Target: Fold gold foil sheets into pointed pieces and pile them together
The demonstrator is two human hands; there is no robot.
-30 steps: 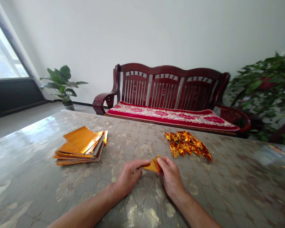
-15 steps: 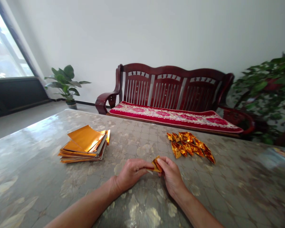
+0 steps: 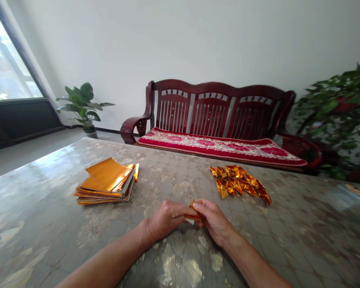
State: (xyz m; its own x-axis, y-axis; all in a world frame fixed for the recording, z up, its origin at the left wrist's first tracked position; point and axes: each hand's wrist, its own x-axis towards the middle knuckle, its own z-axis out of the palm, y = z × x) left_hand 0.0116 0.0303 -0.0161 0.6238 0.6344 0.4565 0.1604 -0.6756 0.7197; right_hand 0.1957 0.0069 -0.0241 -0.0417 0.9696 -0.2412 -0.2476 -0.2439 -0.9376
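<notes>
Both hands are closed in a pinch around a small folded piece of gold foil paper [image 3: 193, 214], held just above the table. The left hand [image 3: 168, 219] and the right hand [image 3: 214, 220] meet with their fingers almost touching, and they hide most of the piece. Only a narrow gold edge and a pale strip of its reverse side show, so its exact shape cannot be told.

Ahead and to the right, near the hands, lies a cluster of small folded foil triangles [image 3: 238, 182], creased, glossy and overlapping at their points. To the left, well apart from them, sits a loose stack of flat square foil sheets [image 3: 106, 182] — gold faces up, with pale paper edges along the side.

All of these rest on the table [image 3: 156, 176], whose glossy top has a mottled grey-and-tan marble-like pattern. Beyond it stands a dark red wooden bench [image 3: 211, 110] with slatted backs and curved arms, topped by a red floral seat cushion [image 3: 219, 146]. A broad-leaved potted plant [image 3: 82, 106] stands to the left of the bench, and dense foliage [image 3: 333, 108] fills the right.
</notes>
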